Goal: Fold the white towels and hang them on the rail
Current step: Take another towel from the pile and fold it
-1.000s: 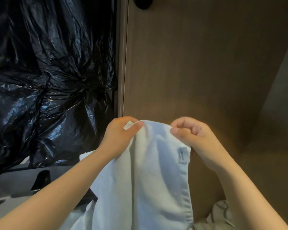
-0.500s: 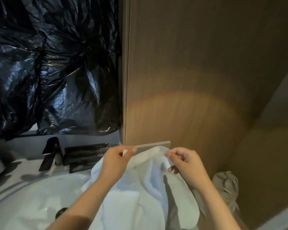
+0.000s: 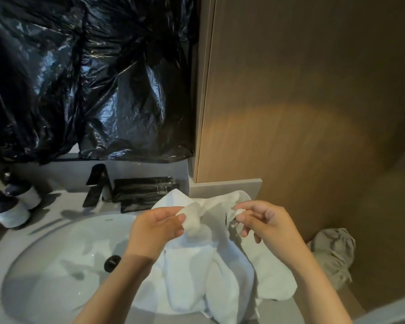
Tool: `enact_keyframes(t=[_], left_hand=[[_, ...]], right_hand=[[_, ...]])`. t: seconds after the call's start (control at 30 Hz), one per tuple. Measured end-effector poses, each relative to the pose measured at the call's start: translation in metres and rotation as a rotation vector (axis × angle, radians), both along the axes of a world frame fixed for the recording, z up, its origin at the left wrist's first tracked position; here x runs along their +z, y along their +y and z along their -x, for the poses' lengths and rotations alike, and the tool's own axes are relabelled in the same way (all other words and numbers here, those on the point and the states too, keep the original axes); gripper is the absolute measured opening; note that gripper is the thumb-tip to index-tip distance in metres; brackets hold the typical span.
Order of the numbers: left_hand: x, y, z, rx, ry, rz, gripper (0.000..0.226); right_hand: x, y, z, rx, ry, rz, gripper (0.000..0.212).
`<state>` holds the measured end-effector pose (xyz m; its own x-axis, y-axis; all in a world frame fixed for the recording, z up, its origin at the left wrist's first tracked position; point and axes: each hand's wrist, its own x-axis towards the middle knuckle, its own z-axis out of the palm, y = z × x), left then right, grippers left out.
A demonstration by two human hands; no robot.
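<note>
Now, in the head view, the white towel point(image 3: 197, 277) has come down from in front of the wood panel point(image 3: 290, 113) and slumps over the right rim of the sink point(image 3: 56, 265). The left hand point(image 3: 157, 228) and right hand point(image 3: 267, 223) each pinch a top corner, so I judge folding is barely begun. No rail shows. The cloth is thick, soft terry, bunched in rounded folds.

A grey counter point(image 3: 56, 206) carries a white oval basin point(image 3: 56, 265), sunk below and left of the fingers point(image 3: 168, 210) of the left hand point(image 3: 154, 230). Just beyond those fingers stand a black tap point(image 3: 96, 183) and flat black packets point(image 3: 143, 190), with two dark-capped bottles point(image 3: 9, 213) far to their left. The white towel point(image 3: 208, 277) lies heaped beneath them, over the basin's right rim.
</note>
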<state>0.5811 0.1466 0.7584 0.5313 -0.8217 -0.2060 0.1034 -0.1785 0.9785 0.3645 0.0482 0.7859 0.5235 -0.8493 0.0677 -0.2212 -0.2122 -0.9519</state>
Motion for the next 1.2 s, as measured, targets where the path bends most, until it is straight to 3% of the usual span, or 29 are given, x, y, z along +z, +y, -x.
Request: enact_keyframes(t=[0.23,0.4,0.57,1.2], left_hand=[[0.015,0.009,0.005,0.012,0.045,0.092,0.013],[0.029,0.010,0.017,-0.061,0.017,0.187,0.011],[0.033,0.011,0.020,-0.127,-0.057,0.212,0.026],[0.024,0.014,0.017,-0.195,-0.215,0.230,0.028]], right_hand=[[0.019,0.012,-0.014,-0.035,0.081,0.287,0.013],[0.021,0.028,-0.036,0.022,0.079,0.257,0.013],[0.021,0.032,-0.042,0.070,0.080,0.252,0.014],[0.015,0.035,-0.054,-0.048,-0.018,0.223,0.021]])
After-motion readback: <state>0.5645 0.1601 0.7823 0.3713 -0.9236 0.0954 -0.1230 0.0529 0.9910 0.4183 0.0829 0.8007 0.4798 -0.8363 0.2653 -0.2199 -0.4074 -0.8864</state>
